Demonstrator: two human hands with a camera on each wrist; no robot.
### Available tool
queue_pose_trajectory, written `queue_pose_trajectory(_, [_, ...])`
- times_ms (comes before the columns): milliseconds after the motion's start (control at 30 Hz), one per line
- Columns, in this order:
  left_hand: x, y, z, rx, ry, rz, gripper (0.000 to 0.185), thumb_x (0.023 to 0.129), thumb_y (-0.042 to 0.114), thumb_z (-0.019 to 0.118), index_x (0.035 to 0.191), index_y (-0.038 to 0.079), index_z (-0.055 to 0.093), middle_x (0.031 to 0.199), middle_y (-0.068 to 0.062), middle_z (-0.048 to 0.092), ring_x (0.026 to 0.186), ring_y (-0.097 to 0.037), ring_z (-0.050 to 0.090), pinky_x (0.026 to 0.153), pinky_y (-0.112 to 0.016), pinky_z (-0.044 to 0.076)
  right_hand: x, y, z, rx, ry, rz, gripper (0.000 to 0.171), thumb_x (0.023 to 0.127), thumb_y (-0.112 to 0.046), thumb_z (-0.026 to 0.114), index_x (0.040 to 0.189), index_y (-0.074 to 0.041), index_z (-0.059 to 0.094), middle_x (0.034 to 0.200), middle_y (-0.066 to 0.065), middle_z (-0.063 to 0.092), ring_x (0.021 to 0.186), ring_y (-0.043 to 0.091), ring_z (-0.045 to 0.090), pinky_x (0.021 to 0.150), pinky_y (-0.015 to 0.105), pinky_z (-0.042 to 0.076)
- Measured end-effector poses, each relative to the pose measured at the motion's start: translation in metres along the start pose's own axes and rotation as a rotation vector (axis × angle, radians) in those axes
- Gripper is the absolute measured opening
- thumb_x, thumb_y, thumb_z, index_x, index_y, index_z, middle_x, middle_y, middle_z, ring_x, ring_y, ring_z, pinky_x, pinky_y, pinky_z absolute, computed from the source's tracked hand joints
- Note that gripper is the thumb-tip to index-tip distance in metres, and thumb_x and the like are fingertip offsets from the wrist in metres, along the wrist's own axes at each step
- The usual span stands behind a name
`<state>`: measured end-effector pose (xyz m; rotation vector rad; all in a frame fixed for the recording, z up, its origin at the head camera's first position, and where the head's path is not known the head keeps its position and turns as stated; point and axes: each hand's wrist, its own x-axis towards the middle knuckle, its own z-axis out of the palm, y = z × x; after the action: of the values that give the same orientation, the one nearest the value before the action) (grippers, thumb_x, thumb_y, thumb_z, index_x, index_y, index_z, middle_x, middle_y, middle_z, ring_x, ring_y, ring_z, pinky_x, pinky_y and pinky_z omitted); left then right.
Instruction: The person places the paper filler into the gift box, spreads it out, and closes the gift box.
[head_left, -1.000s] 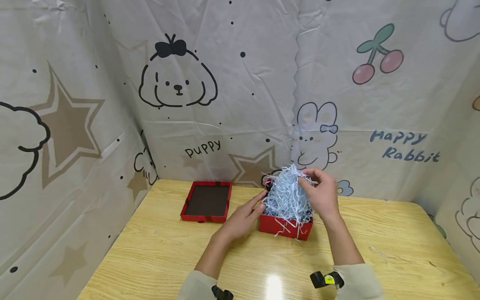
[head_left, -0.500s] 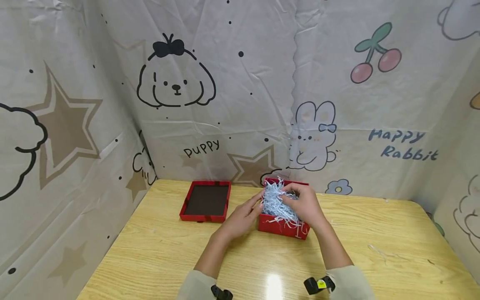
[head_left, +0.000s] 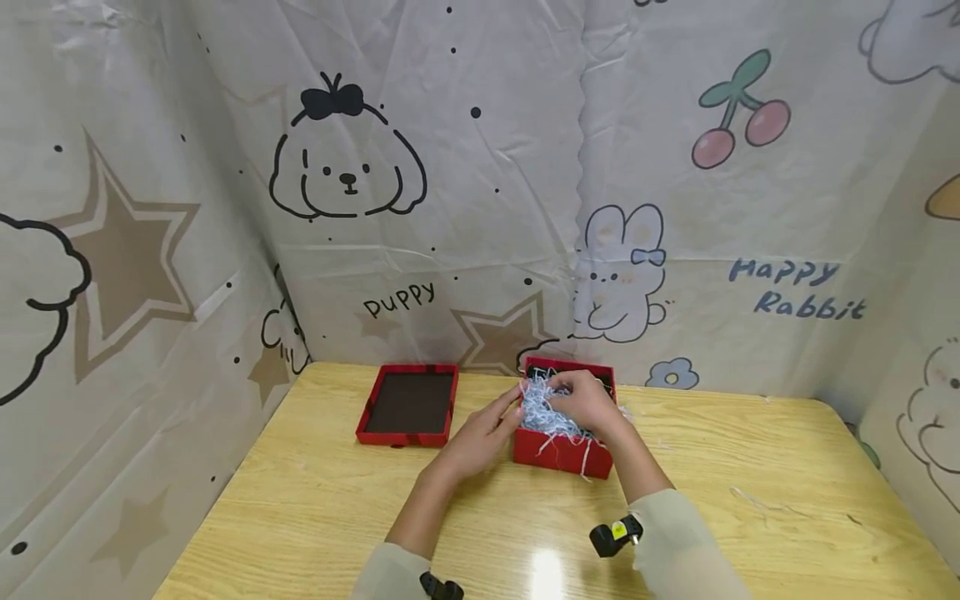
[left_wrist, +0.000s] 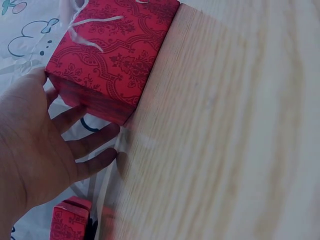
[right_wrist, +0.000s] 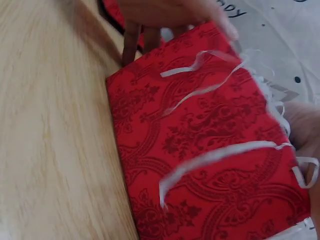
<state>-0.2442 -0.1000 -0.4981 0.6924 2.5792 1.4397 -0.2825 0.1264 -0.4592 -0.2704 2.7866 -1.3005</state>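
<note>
A red patterned box [head_left: 562, 452] stands on the table with light blue shredded paper [head_left: 542, 410] inside, a few strands hanging over its front. My left hand [head_left: 480, 442] touches the box's left side with its fingers extended; the left wrist view shows the palm [left_wrist: 37, 145] beside the box's end wall [left_wrist: 90, 100]. Inside the box, my right hand [head_left: 588, 402] pinches the shredded paper between thumb and forefinger; its other fingers are hidden. In the right wrist view, the red box wall [right_wrist: 210, 125] covers most of that hand.
The red lid [head_left: 408, 406] lies to the left, its dark inside facing up. Loose paper strands [head_left: 750, 500] lie on the right of the wooden table [head_left: 315, 517]. A printed cloth [head_left: 480, 167] hangs behind the table and along its sides.
My right hand has moved down and left, bringing the raised clump of shredded paper down into the box. The box's dark interior now shows at the back. My left hand stays at the box's side.
</note>
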Motion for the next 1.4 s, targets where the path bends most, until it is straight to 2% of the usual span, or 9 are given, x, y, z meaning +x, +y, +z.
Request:
queue_pose_trajectory(200, [-0.001, -0.002, 0.005, -0.002, -0.009, -0.002, 0.058, 0.112, 0.054, 0.040, 0.168, 0.039, 0.030, 0.169, 0.008, 0.036, 0.151, -0.026, 0.042, 0.124, -0.056, 0.033, 0.001, 0.003, 0.003, -0.124, 0.018, -0.025, 0.015, 0.085, -0.002, 0.077, 0.100, 0.001, 0.077, 0.107, 0.020, 0.075, 0.100, 0.036, 0.067, 0.095, 0.056, 0.054])
queue_pose_trajectory(367, [-0.001, -0.001, 0.006, 0.002, 0.001, 0.000, 0.056, 0.113, 0.054, 0.041, 0.167, 0.043, 0.030, 0.168, 0.007, 0.038, 0.150, -0.026, 0.044, 0.123, -0.056, 0.034, -0.006, -0.009, -0.009, -0.067, 0.075, -0.041, 0.019, 0.092, -0.008, 0.077, 0.109, -0.001, 0.077, 0.119, 0.020, 0.074, 0.115, 0.039, 0.065, 0.104, 0.059, 0.051])
queue_pose_trajectory(567, [-0.001, 0.002, 0.004, -0.003, -0.011, 0.001, 0.055, 0.112, 0.053, 0.042, 0.166, 0.047, 0.029, 0.169, 0.010, 0.036, 0.152, -0.024, 0.041, 0.124, -0.055, 0.033, -0.021, -0.025, -0.041, 0.025, 0.059, -0.090, 0.027, 0.099, -0.018, 0.076, 0.119, -0.001, 0.073, 0.119, 0.017, 0.072, 0.108, 0.033, 0.068, 0.096, 0.051, 0.057])
queue_pose_trajectory(667, [0.000, 0.002, 0.003, 0.003, -0.006, 0.003, 0.056, 0.112, 0.054, 0.042, 0.166, 0.047, 0.028, 0.169, 0.010, 0.035, 0.152, -0.023, 0.041, 0.124, -0.054, 0.033, -0.031, -0.030, -0.057, 0.055, 0.071, -0.100, 0.033, 0.101, -0.021, 0.075, 0.126, -0.001, 0.071, 0.121, 0.017, 0.072, 0.111, 0.035, 0.070, 0.094, 0.049, 0.060])
queue_pose_trajectory(833, [0.002, 0.001, 0.000, 0.017, 0.002, 0.015, 0.057, 0.111, 0.056, 0.041, 0.166, 0.045, 0.029, 0.169, 0.011, 0.035, 0.151, -0.022, 0.041, 0.125, -0.051, 0.032, -0.045, -0.036, -0.076, 0.137, 0.110, -0.118, 0.029, 0.103, -0.021, 0.073, 0.126, -0.003, 0.071, 0.122, 0.015, 0.073, 0.110, 0.035, 0.069, 0.092, 0.041, 0.060])
queue_pose_trajectory(900, [0.002, 0.001, -0.002, 0.019, -0.001, 0.016, 0.058, 0.111, 0.056, 0.042, 0.166, 0.044, 0.029, 0.169, 0.012, 0.034, 0.152, -0.020, 0.041, 0.125, -0.050, 0.031, -0.049, -0.036, -0.078, 0.232, 0.059, -0.142, 0.028, 0.103, -0.016, 0.071, 0.126, 0.001, 0.069, 0.121, 0.019, 0.072, 0.108, 0.038, 0.069, 0.091, 0.039, 0.061])
queue_pose_trajectory(1100, [0.002, 0.000, -0.003, 0.017, -0.006, 0.006, 0.057, 0.111, 0.056, 0.042, 0.166, 0.046, 0.029, 0.169, 0.011, 0.035, 0.153, -0.021, 0.039, 0.125, -0.051, 0.031, -0.050, -0.025, -0.061, 0.455, -0.208, -0.190, 0.034, 0.104, -0.009, 0.068, 0.130, 0.012, 0.062, 0.120, 0.030, 0.069, 0.108, 0.040, 0.073, 0.090, 0.042, 0.063])
queue_pose_trajectory(1267, [0.002, -0.002, -0.001, -0.002, 0.000, 0.009, 0.056, 0.112, 0.055, 0.041, 0.166, 0.046, 0.029, 0.168, 0.009, 0.037, 0.152, -0.021, 0.040, 0.124, -0.053, 0.033, -0.039, -0.012, -0.038, 0.449, -0.327, -0.135, 0.033, 0.107, -0.014, 0.065, 0.132, 0.008, 0.063, 0.121, 0.025, 0.070, 0.109, 0.036, 0.074, 0.091, 0.042, 0.062])
queue_pose_trajectory(1400, [0.002, -0.002, 0.000, -0.004, 0.000, 0.011, 0.056, 0.113, 0.053, 0.041, 0.167, 0.043, 0.029, 0.168, 0.009, 0.037, 0.152, -0.023, 0.039, 0.124, -0.054, 0.033, -0.031, -0.009, -0.027, 0.362, -0.333, -0.071, 0.030, 0.108, -0.016, 0.063, 0.130, 0.005, 0.066, 0.120, 0.022, 0.072, 0.103, 0.029, 0.073, 0.087, 0.037, 0.063])
